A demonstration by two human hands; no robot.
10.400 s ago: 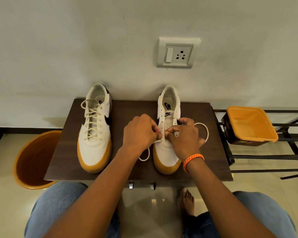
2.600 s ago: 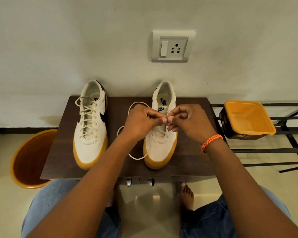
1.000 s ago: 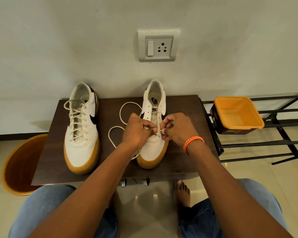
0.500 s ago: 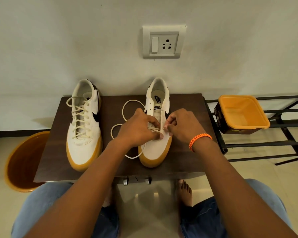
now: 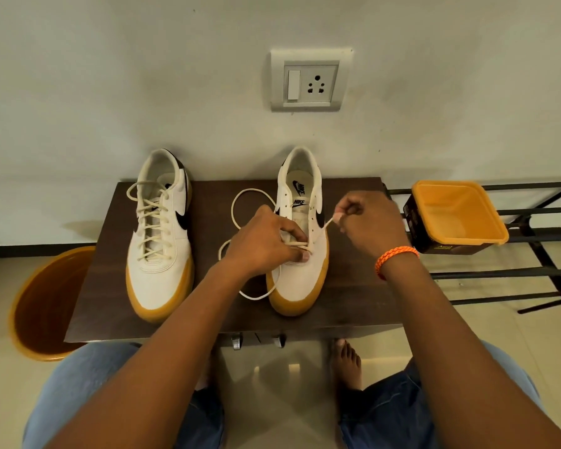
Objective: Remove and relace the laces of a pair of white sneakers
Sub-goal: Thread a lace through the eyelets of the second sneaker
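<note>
On the brown table, the lace is pinched by both hands: left hand low on the right shoe, right hand at 2 o'clock.

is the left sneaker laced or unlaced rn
Laced. The left sneaker has its lace crisscrossed up the eyelets, ends loose at the top, not tied.

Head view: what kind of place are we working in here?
Most likely a room in a home, perhaps an entryway. A wall socket sits above a small dark wooden table, a black metal rack stands to its right, and an orange bucket sits on the tiled floor.
</note>
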